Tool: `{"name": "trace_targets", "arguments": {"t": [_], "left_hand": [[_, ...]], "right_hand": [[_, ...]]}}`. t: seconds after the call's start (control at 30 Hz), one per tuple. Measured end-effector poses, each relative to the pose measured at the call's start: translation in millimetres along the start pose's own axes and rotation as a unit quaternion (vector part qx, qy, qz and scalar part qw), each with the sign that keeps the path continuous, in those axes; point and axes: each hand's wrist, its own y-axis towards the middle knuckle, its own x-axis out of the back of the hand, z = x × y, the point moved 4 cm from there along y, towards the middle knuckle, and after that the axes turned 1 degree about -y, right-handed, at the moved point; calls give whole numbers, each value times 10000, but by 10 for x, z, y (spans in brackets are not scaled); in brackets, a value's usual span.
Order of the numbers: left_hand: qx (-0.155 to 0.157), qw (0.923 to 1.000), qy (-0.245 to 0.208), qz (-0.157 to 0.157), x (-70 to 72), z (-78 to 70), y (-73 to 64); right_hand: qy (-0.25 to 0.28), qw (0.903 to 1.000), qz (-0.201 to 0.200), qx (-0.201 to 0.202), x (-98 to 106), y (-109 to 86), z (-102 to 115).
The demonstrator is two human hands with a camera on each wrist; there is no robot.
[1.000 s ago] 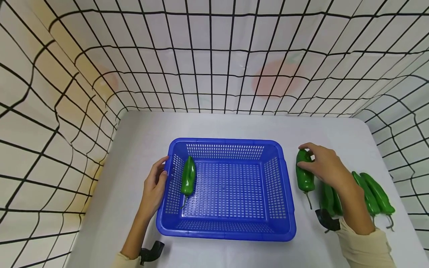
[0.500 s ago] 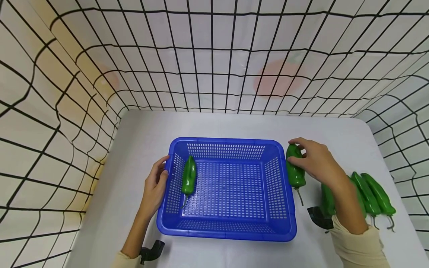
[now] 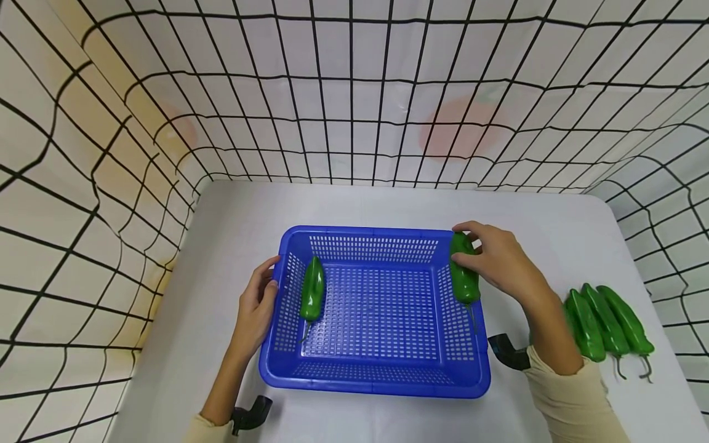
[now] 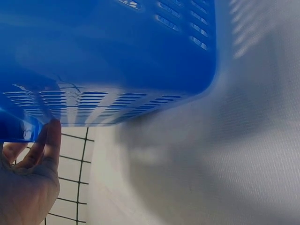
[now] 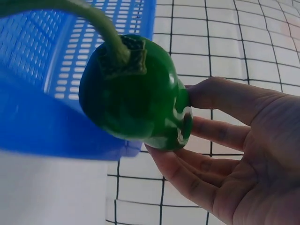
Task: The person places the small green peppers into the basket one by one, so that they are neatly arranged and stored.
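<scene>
A blue plastic basket (image 3: pixel 376 386) with slotted walls stands on the white table. My left hand (image 3: pixel 256 307) grips its left rim; in the left wrist view, those fingers (image 4: pixel 54 140) reach up against the outer wall. Inside the basket, along the left side, lies one green pepper (image 3: pixel 312 289). My right hand (image 3: pixel 498 258) pinches a second green pepper (image 3: pixel 464 277) between thumb and fingers, over the basket's right rim. Its curved stem (image 5: pixel 103 28) points toward the camera in the right wrist view.
Several more green peppers (image 3: pixel 608 317) lie side by side right of my right forearm, partly hidden behind it. Black wire grid panels (image 3: pixel 354 92) rise behind and on both sides of the white table (image 3: pixel 388 206).
My right hand has carried its pepper left, from the table beside the basket to above the basket's right rim. The left hand and the basket have stayed in place.
</scene>
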Motion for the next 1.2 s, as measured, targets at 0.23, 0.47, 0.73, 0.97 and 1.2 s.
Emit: {"name": "trace_targets", "arguments": {"t": [0.23, 0.47, 0.73, 0.97, 1.2], "left_hand": [[-38, 10000, -3, 19, -2, -1, -2], [-39, 10000, -13, 49, 2, 3, -1], [-4, 10000, -25, 57, 6, 14, 4], [-48, 10000, 1, 36, 12, 15, 1], [-60, 10000, -29, 63, 11, 20, -3]], "right_hand": [[202, 9997, 125, 40, -110, 79, 60], [350, 9990, 245, 117, -250, 136, 86], [602, 9973, 375, 167, -454, 203, 148], [634, 9966, 435, 286, -615, 264, 275], [833, 9939, 673, 267, -773, 345, 418]]}}
